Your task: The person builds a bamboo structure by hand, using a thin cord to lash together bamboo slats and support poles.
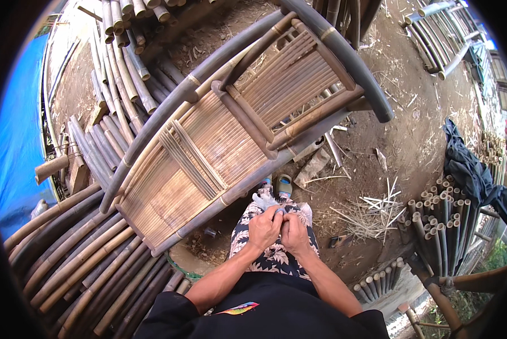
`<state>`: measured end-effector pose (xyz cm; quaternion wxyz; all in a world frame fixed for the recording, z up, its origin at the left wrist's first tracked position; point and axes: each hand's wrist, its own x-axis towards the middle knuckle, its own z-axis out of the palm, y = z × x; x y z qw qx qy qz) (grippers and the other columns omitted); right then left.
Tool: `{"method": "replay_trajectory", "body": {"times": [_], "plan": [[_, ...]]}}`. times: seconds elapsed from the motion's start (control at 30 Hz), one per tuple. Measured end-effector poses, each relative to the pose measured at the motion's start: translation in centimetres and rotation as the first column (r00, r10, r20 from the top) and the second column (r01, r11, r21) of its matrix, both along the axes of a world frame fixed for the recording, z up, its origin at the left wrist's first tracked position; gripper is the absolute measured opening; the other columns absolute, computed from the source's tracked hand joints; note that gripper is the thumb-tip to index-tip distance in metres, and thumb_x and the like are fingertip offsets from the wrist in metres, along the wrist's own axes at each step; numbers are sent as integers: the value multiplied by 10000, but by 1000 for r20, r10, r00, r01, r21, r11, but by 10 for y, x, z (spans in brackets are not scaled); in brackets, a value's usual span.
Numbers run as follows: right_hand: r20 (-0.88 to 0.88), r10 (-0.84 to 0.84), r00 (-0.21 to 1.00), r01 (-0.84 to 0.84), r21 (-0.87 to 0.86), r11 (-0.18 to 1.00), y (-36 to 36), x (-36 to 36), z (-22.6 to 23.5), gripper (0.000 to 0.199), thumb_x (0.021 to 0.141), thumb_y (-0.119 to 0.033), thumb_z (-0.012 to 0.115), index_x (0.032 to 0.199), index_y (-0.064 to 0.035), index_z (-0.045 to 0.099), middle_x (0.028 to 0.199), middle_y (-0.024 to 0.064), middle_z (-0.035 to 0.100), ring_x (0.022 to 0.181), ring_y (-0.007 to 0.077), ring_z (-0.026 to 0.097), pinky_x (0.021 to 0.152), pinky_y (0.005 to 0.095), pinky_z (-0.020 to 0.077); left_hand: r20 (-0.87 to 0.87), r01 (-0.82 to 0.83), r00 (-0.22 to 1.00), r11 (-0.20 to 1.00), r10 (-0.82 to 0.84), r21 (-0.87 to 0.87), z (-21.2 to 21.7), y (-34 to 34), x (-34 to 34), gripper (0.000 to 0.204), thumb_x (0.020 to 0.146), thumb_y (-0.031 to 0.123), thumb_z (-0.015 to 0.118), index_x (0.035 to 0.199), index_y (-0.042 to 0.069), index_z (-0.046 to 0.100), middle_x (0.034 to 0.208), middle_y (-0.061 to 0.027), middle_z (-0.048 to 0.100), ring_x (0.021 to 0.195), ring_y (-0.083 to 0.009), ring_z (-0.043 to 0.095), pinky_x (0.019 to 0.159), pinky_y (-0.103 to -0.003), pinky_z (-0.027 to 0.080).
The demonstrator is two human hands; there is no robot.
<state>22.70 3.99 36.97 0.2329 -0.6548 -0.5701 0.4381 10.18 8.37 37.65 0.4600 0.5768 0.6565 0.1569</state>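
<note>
Over my lap, my left hand (pixel 263 227) and my right hand (pixel 294 233) meet with curled fingers. Between the fingertips is a small greyish-blue thing, mostly covered, whose kind I cannot make out. A whitish, crumpled piece (pixel 263 200) shows just beyond my left hand, against my patterned trousers (pixel 273 255). Ahead and to the left stands a long bamboo lounge chair (pixel 211 133) with a slatted seat and dark pole rails. Across its seat lies a bundle of thin bamboo strips (pixel 188 161). Neither hand touches the chair.
Dark bamboo poles (pixel 89 265) are stacked at the left, near a blue tarp (pixel 19 135). More cut poles (pixel 118 85) lie behind the chair. Bamboo shavings (pixel 376 212) litter the dirt at the right, beside upright bamboo pieces (pixel 443 217) and a dark cloth (pixel 474 169).
</note>
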Motion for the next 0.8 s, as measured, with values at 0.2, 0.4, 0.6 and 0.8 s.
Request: {"method": "replay_trajectory", "body": {"times": [0.2,0.4,0.6,0.8], "plan": [[-282,475,834,-552,-441,708,6,68,-109,512,895,-247,662,1343,-20,565,1110,176,726,1020,322,685,922,427,530,81,362,912,881,-403,306,5,32,10,143,912,160,658,1029,83,686,718,-119,676,649,-318,665,626,-417,530],[-597,-801,42,216,-777,591,77,27,-46,402,1047,-299,495,1391,-95,532,1318,47,624,1161,244,604,972,403,504,11,195,979,960,-202,201,3,24,13,283,822,176,708,1021,23,577,975,-128,588,911,-323,621,741,-413,522],[-657,-754,-10,243,-733,636,81,47,-58,403,1034,-320,526,1361,-86,552,1293,80,639,1162,246,600,1025,415,476,-96,259,964,955,-247,143,-14,44,31,274,829,261,684,966,63,553,953,-122,568,898,-314,628,707,-435,539],[-673,-739,-39,222,-727,650,116,40,-48,446,1042,-352,489,1398,-86,527,1381,108,590,1263,296,544,1127,464,399,-229,501,861,837,-455,221,-40,54,37,184,829,230,643,853,58,582,813,-103,610,749,-308,670,679,-422,547]]}}
